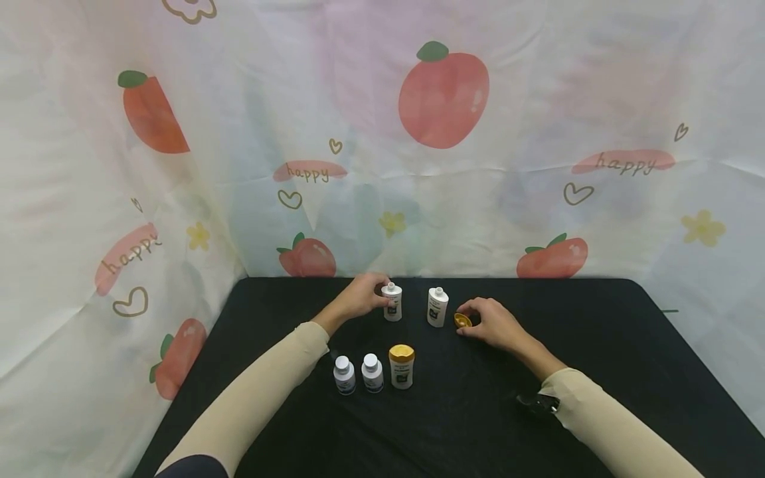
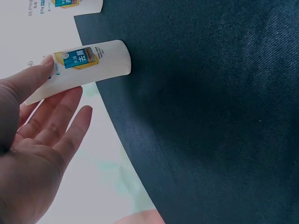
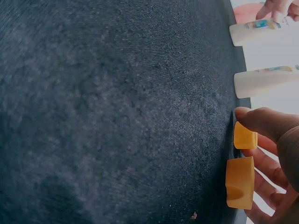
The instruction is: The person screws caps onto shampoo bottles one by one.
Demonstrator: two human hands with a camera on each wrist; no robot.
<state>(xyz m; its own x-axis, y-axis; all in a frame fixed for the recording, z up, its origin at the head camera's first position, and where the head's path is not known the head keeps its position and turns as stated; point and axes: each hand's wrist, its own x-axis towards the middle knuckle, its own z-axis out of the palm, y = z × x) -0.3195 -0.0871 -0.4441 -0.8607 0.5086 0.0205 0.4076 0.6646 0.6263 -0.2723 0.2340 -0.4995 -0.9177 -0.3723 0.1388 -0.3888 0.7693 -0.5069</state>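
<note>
At the back of the table, my left hand (image 1: 361,297) holds a white shampoo-type bottle (image 1: 392,313) upright. The left wrist view shows the thumb across its blue-and-yellow label (image 2: 79,58) and the fingers behind it. A similar white bottle (image 1: 437,309) stands to its right; both have small white nozzles exposed on top. Farther right, my right hand (image 1: 495,325) curls its thumb and fingers around a yellow cap (image 1: 463,320). In the right wrist view, one yellow cap (image 3: 245,136) lies between thumb and forefinger, and a larger-looking cap (image 3: 239,183) rests beside the lower fingers.
Nearer to me, two small white bottles (image 1: 344,376) with white lids stand in a row with a white bottle (image 1: 402,372) that wears a yellow cap. A black cloth (image 1: 478,425) covers the table. Behind it hangs a fruit-printed curtain (image 1: 358,99).
</note>
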